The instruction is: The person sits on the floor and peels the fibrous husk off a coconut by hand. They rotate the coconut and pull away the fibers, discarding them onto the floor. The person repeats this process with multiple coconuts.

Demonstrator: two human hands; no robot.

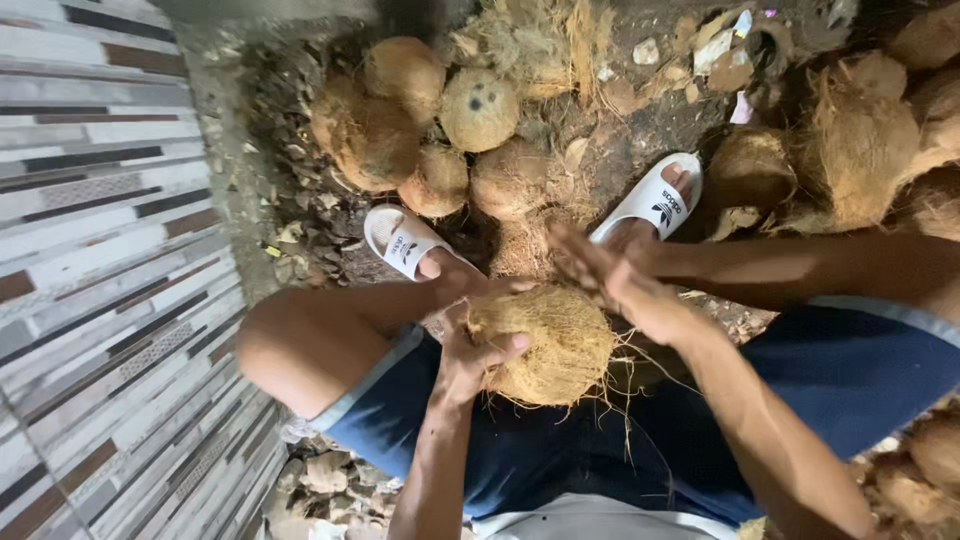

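A fibrous brown coconut [548, 342] rests between my knees, above my blue shorts. My left hand [470, 355] grips its left side, thumb pressed onto the husk. My right hand [608, 277] hovers at the coconut's upper right with fingers spread and flat, holding nothing; whether it touches the husk is unclear. Loose fibres hang off the coconut's right and lower edges.
A pile of husked coconuts [420, 130] lies on the dirt ahead of my feet in white slide sandals [402, 240] [652, 198]. More husky coconuts [860, 140] crowd the right side and lower right. A striped tiled wall [100, 250] runs along the left. Husk scraps litter the ground.
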